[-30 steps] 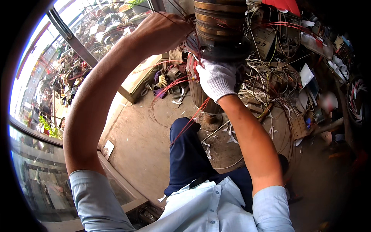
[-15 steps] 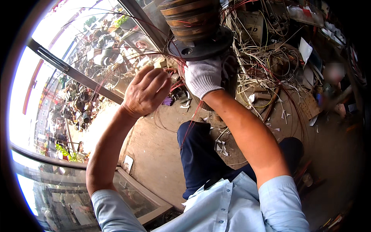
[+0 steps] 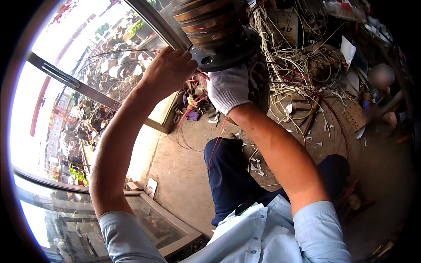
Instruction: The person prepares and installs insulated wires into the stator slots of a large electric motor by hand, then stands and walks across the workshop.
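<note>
The black flange (image 3: 230, 60) is sitting near 12 o'clock, with the stack of copper-coloured rings (image 3: 204, 25) rising from it toward 11 o'clock. The bare left hand (image 3: 170, 70) is hovering at 11 o'clock, right by the flange's 9 o'clock edge. Its grip is looking nearly closed, fingers curling inward; thin dark wires (image 3: 112, 52) are running from it toward 10 o'clock, but I cannot tell whether the fingers are pinching them. The gloved right hand (image 3: 229, 87) is reaching under the flange's 6 o'clock side; the flange is hiding its fingers, so I cannot tell what that grip is holding.

Snagging is looking like the main risk: the flange's rim could be nicking or bending any wire pulled hard across it. The red wires (image 3: 191, 105) below are hanging loose toward 7 o'clock, some crossing the left knee (image 3: 224, 164), so a shifting leg could be tugging them. With the flange blocking the view, the right hand could also be losing or mixing up strands by feel.
</note>
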The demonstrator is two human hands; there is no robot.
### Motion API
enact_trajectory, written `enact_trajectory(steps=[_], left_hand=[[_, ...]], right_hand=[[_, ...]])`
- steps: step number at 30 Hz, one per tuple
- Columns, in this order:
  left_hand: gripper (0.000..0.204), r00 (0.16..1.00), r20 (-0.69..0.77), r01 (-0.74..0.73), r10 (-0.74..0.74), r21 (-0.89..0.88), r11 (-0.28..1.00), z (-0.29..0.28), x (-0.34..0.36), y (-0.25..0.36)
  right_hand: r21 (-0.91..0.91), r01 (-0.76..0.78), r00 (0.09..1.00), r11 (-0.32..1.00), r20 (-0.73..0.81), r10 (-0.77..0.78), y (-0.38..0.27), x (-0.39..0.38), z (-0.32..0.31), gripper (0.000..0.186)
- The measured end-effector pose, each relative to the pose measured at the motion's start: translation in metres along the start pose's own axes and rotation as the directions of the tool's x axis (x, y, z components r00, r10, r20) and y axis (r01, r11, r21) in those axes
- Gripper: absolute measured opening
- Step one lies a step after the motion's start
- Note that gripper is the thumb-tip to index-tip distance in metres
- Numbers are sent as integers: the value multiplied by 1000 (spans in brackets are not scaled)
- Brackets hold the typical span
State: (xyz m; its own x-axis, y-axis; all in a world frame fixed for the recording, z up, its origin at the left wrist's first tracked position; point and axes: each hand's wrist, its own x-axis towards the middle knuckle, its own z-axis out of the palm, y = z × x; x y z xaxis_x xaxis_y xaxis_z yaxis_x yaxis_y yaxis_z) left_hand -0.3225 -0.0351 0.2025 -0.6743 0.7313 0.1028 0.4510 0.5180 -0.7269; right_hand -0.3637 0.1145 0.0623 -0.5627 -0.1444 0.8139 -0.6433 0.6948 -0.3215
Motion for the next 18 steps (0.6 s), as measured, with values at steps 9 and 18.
enact_trajectory(steps=[9,18], left_hand=[[24,994,-105,-30,26,-30,999,-24,6,-31],[29,968,234,73,-91,86,994,-33,22,-14]], right_hand=[[-10,35,993,999,-113,-36,3,7,5,32],[-76,19,999,997,-37,-22,-1,5,1,34]])
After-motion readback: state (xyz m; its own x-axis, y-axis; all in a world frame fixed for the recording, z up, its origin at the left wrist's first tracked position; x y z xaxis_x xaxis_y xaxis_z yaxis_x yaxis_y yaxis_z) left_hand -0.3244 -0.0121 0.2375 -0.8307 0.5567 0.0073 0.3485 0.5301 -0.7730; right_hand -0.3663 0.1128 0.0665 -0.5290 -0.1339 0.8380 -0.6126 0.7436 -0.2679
